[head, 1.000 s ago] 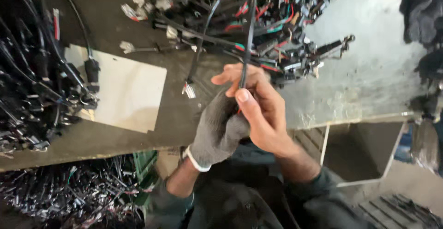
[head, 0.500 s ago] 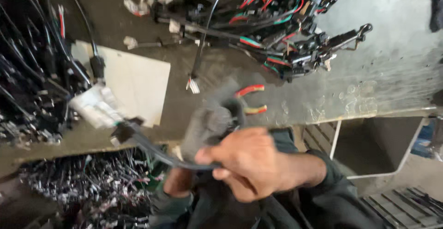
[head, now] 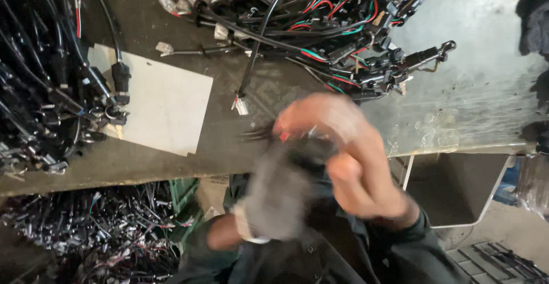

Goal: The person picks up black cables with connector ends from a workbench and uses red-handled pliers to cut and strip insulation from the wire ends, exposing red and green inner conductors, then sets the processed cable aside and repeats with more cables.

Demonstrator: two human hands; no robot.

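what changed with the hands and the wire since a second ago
The bare right hand swung down to the left over the grey-gloved left hand, then came back up; both are now blurred together at the bench edge. The long black cable it pinched upright is no longer held up; whether either hand grips it now cannot be told. The white card and the tangled wire harness pile stayed put.

Bare surface (head: 257,89) lies open between the white sheet (head: 166,109) and the tangled wire harnesses (head: 343,26) crowding its far edge.
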